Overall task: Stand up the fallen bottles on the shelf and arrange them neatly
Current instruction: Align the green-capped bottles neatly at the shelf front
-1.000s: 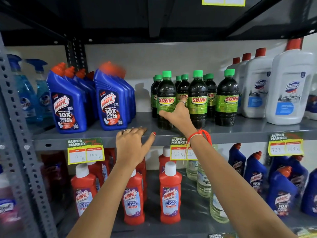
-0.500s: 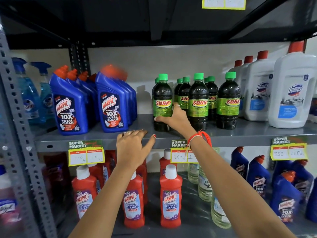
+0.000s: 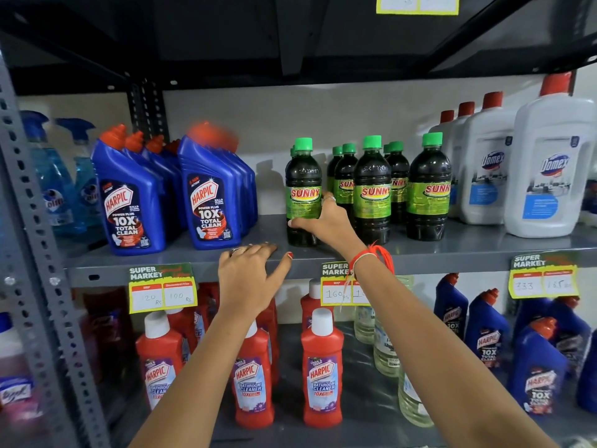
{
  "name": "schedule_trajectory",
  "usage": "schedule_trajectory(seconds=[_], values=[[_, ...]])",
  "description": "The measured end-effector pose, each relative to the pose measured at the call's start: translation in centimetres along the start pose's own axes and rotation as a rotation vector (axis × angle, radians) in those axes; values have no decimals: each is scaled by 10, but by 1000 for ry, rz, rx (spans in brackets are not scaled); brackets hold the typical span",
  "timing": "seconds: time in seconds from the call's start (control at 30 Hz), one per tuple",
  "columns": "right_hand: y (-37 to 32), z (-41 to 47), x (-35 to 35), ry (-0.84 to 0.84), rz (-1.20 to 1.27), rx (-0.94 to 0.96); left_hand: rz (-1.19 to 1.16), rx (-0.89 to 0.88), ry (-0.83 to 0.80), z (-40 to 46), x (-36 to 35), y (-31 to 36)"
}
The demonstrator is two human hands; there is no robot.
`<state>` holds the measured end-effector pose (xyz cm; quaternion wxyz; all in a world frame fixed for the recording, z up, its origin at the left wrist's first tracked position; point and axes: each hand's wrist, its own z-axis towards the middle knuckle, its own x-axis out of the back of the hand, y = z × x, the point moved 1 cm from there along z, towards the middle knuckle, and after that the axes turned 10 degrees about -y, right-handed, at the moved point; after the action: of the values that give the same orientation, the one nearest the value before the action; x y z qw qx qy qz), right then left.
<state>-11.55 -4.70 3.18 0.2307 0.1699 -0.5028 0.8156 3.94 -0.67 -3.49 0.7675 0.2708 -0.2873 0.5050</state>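
Several dark Sunny bottles with green caps stand upright in the middle of the grey shelf [image 3: 452, 253]. My right hand [image 3: 326, 223] grips the lower part of the leftmost Sunny bottle [image 3: 303, 185], which stands a little apart from the others [image 3: 372, 189]. My left hand [image 3: 250, 276] rests flat on the shelf's front edge with fingers spread, holding nothing. Blue Harpic bottles [image 3: 129, 202] stand in two rows at the left. White Domex bottles [image 3: 549, 169] stand at the right.
Blue spray bottles [image 3: 48, 176] sit at the far left behind a perforated grey upright [image 3: 35, 240]. The shelf below holds red Harpic cleaners [image 3: 321, 373], clear bottles [image 3: 386, 350] and more blue Harpic bottles [image 3: 536, 373]. Price tags [image 3: 161, 289] hang on the shelf edge.
My right hand has slid the leftmost Sunny bottle to the left, away from the group. My left hand stays on the shelf edge.
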Motion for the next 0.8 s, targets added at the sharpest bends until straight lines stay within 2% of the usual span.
schedule_trajectory(seconds=[0.1,0.2,0.3,0.4,0.47,0.53,0.67,0.8], values=[[-1,-6,2,31,-31,31,-1,-1,-1,0,1,1],[1,-14,10,142,-65,68,0,-2,1,0,1,0],[7,-29,28,338,-62,74,2,-2,-2,0,0,0],[17,-46,53,632,-177,39,7,5,-1,0,-1,1],[27,-49,68,707,-258,7,6,9,1,0,-1,1],[40,-46,78,608,-276,-37,10,11,1,0,-1,2],[55,-38,85,231,-124,-73,-2,20,0,1,-2,2],[54,-34,87,119,-167,-122,-7,34,0,1,-1,3]])
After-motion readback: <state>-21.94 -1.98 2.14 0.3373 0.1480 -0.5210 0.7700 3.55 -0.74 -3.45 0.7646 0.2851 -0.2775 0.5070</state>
